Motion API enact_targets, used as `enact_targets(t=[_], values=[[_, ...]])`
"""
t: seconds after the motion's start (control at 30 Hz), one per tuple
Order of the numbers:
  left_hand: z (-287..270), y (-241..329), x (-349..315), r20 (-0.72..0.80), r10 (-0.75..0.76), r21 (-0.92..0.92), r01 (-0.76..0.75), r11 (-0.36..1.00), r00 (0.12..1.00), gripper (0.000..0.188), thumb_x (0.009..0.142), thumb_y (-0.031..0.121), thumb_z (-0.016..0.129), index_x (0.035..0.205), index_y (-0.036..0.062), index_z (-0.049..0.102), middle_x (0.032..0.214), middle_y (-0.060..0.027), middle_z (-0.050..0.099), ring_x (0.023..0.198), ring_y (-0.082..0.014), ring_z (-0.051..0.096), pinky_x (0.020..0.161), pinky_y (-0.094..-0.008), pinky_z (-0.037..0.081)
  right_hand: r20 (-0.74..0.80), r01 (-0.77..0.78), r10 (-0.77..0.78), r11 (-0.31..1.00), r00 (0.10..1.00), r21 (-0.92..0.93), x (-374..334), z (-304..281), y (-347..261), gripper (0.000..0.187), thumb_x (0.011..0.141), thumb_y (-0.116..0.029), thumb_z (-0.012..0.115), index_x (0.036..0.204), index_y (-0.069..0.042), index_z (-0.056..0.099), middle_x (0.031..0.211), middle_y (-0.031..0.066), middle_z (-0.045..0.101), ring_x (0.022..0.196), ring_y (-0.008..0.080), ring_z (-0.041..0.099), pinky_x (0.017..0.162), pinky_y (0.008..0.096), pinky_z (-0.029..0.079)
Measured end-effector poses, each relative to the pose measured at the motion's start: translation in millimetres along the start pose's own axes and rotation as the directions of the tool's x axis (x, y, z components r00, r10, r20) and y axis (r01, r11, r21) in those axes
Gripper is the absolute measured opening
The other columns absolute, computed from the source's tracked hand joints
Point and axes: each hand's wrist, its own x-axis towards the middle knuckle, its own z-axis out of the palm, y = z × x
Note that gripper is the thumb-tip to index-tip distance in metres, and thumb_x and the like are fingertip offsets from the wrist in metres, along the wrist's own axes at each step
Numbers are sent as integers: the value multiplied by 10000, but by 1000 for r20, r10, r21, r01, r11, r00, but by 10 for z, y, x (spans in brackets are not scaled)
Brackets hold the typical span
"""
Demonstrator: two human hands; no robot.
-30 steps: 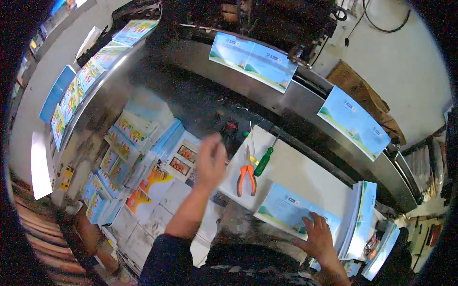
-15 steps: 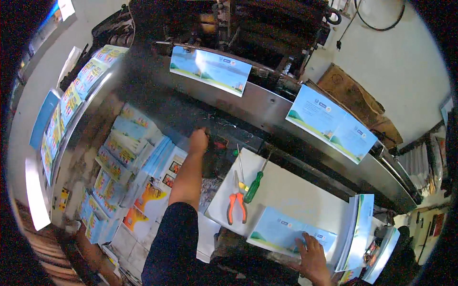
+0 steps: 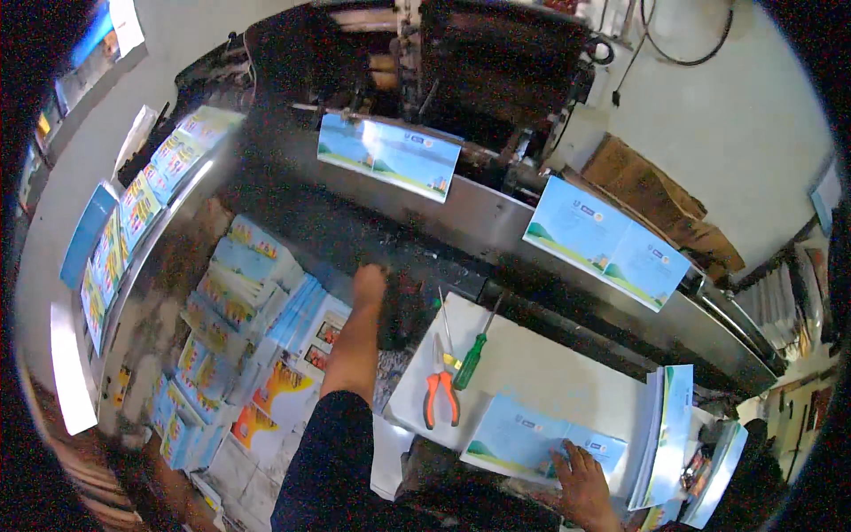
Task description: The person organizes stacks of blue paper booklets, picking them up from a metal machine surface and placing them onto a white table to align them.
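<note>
1. My left hand (image 3: pixel 370 284) is now reaching farther over the dark machine (image 3: pixel 390 232); its grip, I can't tell.
2. Only my right hand (image 3: pixel 581 479), loosely spread, is touching blue papers (image 3: pixel 510 429) on the white table (image 3: pixel 567 363).

In front of you, right of centre, lies the bench (image 3: pixel 558 355). On its left part are the pliers (image 3: pixel 441 390), with the screwdriver (image 3: pixel 470 359) just to their right. At the near edge lies a pile of prints (image 3: pixel 510 432), your right hand (image 3: pixel 581 479) on its right part; farther right stands a paper stack (image 3: pixel 669 434). Booklets (image 3: pixel 235 293) lie to your left. Your left hand (image 3: pixel 370 284) is between booklets and bench. Behind the bench, two sheets (image 3: pixel 607 239) hang side by side along a rail (image 3: pixel 490 197).
</note>
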Motion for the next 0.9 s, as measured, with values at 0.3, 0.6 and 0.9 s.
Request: enact_targets(t=[0.3,0.6,0.9], values=[[-562,5,-765,-352,-15,-240,-75,968,936,565,827,403,715,1171,-26,584,1058,-221,646,1000,-354,623,809,-427,510,-163,36,-72,976,984,-216,8,-142,12,795,729,-491,740,1337,-54,472,1390,221,412,1271,401,417,1002,499,411],[-1034,-6,-2533,-262,-211,-716,-43,696,942,395,907,161,628,1225,-43,514,1151,-152,537,1028,-270,545,893,-387,460,124,22,-14,998,992,-61,150,-412,153,690,807,-405,664,1367,-61,453,1446,230,357,1303,409,379,998,509,423],[-1515,692,-3875,-401,464,-364,-602,711,790,460,815,248,677,1163,-20,541,1142,-187,563,1030,-302,555,902,-452,429,-77,475,-495,860,866,-187,-43,-233,343,383,887,-232,544,1233,-69,533,1231,204,578,1166,388,542,876,473,522]])
